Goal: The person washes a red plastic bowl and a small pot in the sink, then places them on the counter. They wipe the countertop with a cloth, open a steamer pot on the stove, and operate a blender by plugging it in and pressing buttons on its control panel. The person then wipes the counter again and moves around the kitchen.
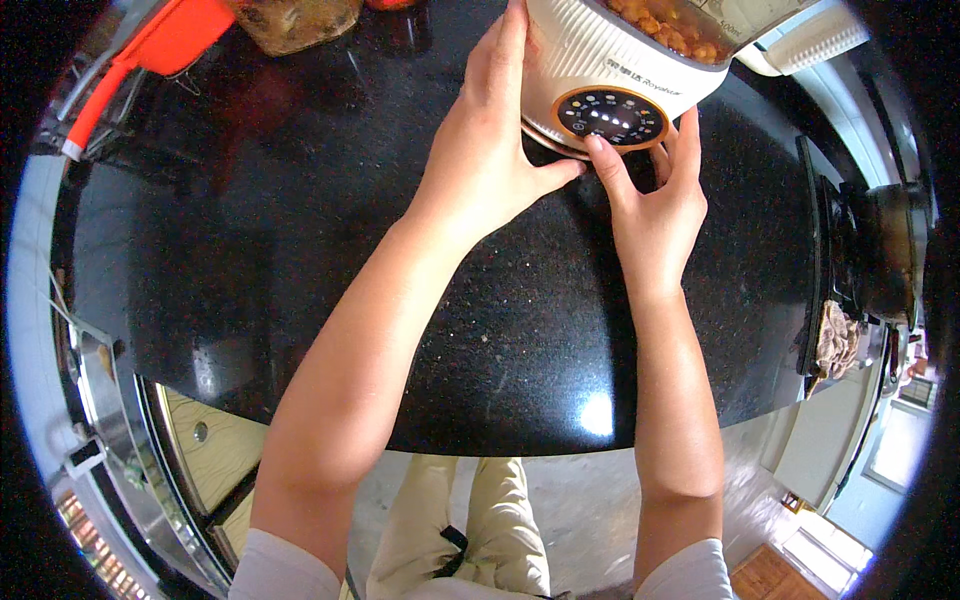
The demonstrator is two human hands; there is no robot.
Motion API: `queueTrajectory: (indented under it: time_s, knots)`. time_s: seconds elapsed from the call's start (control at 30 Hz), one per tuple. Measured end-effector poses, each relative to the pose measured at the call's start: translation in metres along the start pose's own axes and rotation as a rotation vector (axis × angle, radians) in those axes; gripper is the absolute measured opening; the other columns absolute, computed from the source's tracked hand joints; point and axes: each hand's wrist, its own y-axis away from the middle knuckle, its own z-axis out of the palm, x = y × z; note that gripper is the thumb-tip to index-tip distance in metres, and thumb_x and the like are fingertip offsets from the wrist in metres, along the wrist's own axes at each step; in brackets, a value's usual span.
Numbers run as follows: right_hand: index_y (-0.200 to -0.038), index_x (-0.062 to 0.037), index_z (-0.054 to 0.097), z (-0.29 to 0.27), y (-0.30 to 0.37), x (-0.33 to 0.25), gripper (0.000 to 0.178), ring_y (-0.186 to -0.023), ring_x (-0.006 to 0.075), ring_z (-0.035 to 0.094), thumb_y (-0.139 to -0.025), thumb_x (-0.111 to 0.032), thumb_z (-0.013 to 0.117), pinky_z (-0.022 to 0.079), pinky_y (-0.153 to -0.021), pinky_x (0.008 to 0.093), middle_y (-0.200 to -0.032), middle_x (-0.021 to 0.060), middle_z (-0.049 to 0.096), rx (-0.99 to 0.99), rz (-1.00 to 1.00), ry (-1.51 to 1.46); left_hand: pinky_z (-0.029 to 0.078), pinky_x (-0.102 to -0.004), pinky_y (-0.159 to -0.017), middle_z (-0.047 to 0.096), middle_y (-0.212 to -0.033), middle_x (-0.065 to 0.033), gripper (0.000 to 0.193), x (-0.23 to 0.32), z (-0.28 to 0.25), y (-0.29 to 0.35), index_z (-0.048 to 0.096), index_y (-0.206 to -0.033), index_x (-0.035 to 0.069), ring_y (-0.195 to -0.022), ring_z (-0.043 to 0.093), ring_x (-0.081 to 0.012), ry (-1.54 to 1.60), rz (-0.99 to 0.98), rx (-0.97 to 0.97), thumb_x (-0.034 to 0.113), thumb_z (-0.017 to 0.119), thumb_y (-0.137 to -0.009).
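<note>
A white blender (560, 60) with a ribbed base stands tilted in view at the top centre, over the black countertop (520, 310). Its clear jar (670, 28) holds many small brown pieces, perhaps beans or nuts. On the front, a round dark control panel (625, 118) with an orange rim shows lit icons. My left hand (472, 150) grips the base's left side, fingers stretched up along it and thumb by the bottom edge. My right hand (655, 210) has its thumb at the panel's lower edge, while its other fingers curl around the right side.
A red-orange utensil (180, 40) with a long handle and a brownish container (295, 22) lie at the back left. To the right are a stove (825, 240), a dark pot (890, 255) and a crumpled cloth (838, 340). A white ribbed object (820, 42) sits behind the blender.
</note>
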Motion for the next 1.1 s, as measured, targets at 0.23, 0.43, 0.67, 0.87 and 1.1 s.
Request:
queueTrajectory:
  time_s: [0.23,0.43,0.67,0.87,1.1]
  knots:
    - [-0.143,0.0023,0.033,0.000,0.000,-0.010,0.092,-0.115,0.0278,0.061,-0.071,-0.022,0.085,0.049,-0.096,0.0351,-0.122,0.0225,0.062,-0.019,0.073,-0.099,0.038,-0.0462,-0.109,0.025,-0.150,-0.0231,0.129,-0.013,0.009,0.003,0.004,-0.152,0.009,-0.137,0.034,-0.0404,-0.049,0.108,0.114,0.016,0.090,-0.057]
    - [-0.145,0.0018,0.031,-0.003,0.000,-0.010,0.095,-0.116,0.0279,0.061,-0.069,-0.017,0.085,0.049,-0.097,0.0354,-0.122,0.0232,0.062,-0.029,0.101,-0.089,0.032,-0.0462,-0.113,0.021,-0.153,-0.0254,0.129,-0.009,0.009,0.003,0.001,-0.152,0.004,-0.140,0.028,-0.0407,0.008,0.066,0.086,0.017,0.090,-0.059]
    - [-0.146,0.0001,0.031,-0.003,0.002,-0.010,0.094,-0.117,0.0294,0.060,-0.071,-0.019,0.085,0.049,-0.097,0.0363,-0.124,0.0237,0.061,-0.018,0.097,-0.110,0.033,-0.0463,-0.113,0.022,-0.152,-0.0247,0.129,-0.004,0.006,0.002,0.002,-0.152,0.007,-0.140,0.029,-0.0401,0.043,0.017,0.067,0.015,0.090,-0.058]
    - [-0.147,-0.0003,0.030,-0.003,0.000,-0.012,0.095,-0.119,0.0290,0.058,-0.072,-0.020,0.084,0.047,-0.099,0.0364,-0.127,0.0237,0.059,-0.024,0.118,-0.098,0.035,-0.0457,-0.111,0.022,-0.152,-0.0250,0.128,-0.005,0.006,0.001,0.003,-0.152,0.006,-0.139,0.030,-0.0405,0.039,0.030,0.079,0.014,0.090,-0.057]
    - [-0.147,0.0014,0.028,-0.004,0.003,-0.011,0.101,-0.124,0.0295,0.054,-0.068,-0.023,0.087,0.045,-0.103,0.0365,-0.134,0.0241,0.054,-0.048,0.120,-0.081,0.037,-0.0459,-0.110,0.021,-0.153,-0.0244,0.128,-0.008,0.006,0.002,0.004,-0.152,0.007,-0.139,0.031,-0.0413,-0.001,0.025,0.076,0.017,0.090,-0.058]
